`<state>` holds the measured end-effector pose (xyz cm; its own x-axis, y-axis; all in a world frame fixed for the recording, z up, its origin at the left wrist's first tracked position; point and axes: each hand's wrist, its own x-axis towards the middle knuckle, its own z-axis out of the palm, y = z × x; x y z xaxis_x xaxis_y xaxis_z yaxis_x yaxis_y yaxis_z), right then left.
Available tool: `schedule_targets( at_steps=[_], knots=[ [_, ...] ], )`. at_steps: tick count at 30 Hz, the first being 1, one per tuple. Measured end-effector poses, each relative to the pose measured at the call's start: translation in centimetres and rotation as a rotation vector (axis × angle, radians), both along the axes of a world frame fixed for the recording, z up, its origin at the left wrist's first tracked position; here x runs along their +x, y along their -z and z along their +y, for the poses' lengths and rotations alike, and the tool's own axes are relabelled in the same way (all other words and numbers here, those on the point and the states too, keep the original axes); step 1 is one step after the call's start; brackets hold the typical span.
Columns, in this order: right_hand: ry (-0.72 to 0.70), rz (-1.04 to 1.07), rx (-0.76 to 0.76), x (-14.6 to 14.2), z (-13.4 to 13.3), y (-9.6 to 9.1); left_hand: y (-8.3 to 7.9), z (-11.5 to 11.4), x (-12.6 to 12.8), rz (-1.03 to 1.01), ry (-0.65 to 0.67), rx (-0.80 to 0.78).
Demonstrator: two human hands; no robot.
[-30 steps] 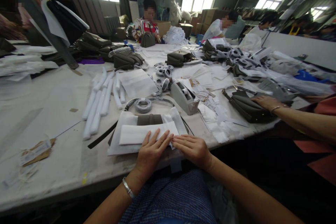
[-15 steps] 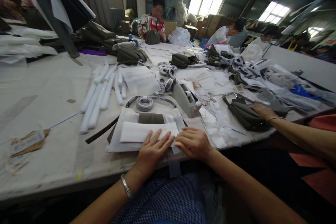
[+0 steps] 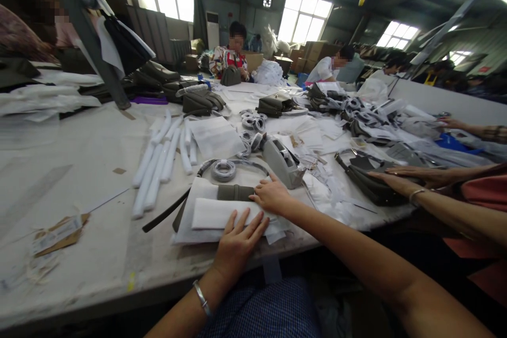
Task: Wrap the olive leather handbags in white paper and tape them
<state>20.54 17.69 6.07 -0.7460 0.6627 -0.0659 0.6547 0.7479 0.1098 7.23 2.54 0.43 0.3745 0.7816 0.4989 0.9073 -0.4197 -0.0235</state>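
Head view, nearest first: our left hand (image 3: 237, 243) lies open and flat, fingers spread, palm down on the near edge of a folded white sheet (image 3: 214, 214), gripping nothing. A metal bracelet (image 3: 203, 298) sits on that wrist. The sheet lies on a wider white wrapping (image 3: 186, 227) at the near edge of the table (image 3: 79, 169). An olive-grey bag piece (image 3: 233, 191) shows between the two layers, just beyond the sheet's far edge.

Our right hand (image 3: 271, 195) rests at the right end of that grey piece, fingers bent down onto the wrapping. We cannot tell whether it pinches the material or only presses on it. A dark strap (image 3: 164, 214) runs out from under the wrapping to the left.

Just beyond the right hand stands a grey tape dispenser (image 3: 283, 161), and a tape roll (image 3: 223, 170) lies to its left, beside the far edge of the wrapping. Further left, white foam rolls (image 3: 158, 163) lie side by side. A cardboard scrap (image 3: 55, 232) lies near the table's left front.

To our right, a co-worker's hands (image 3: 396, 179) rest flat on another grey bag (image 3: 368, 187), with paper slips (image 3: 332, 190) scattered between it and the dispenser.

Further off we see loose tape rolls (image 3: 253, 121), more grey bags (image 3: 275, 104) and white sheets. People sit at the table's far end under tall windows.
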Motion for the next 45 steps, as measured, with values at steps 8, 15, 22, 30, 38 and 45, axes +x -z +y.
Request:
schedule_targets(
  at_steps=[8, 15, 22, 30, 38, 45],
  knots=[
    [-0.022, -0.047, 0.033, -0.3, 0.0, -0.3, 0.4, 0.1, -0.1, -0.013, 0.013, 0.023],
    [-0.244, 0.390, -0.067, 6.0, -4.9, -0.8, 0.1, -0.1, -0.1, -0.004, 0.025, 0.023],
    [-0.191, 0.728, 0.089, 11.7, -14.2, 3.5, -0.4, -0.4, -0.2, -0.040, 0.048, -0.059],
    [-0.079, 0.874, 0.327, 10.5, -16.1, 6.3, -0.7, -0.4, -0.3, -0.030, 0.036, -0.082],
    [-0.165, 0.780, 0.415, 9.2, -11.5, 3.2, -1.0, -0.4, -0.1, -0.037, 0.020, -0.087],
    [-0.248, 0.788, 0.397, 9.3, -11.1, 4.9, -0.8, -0.2, -0.2, -0.101, 0.024, -0.145]
  ],
)
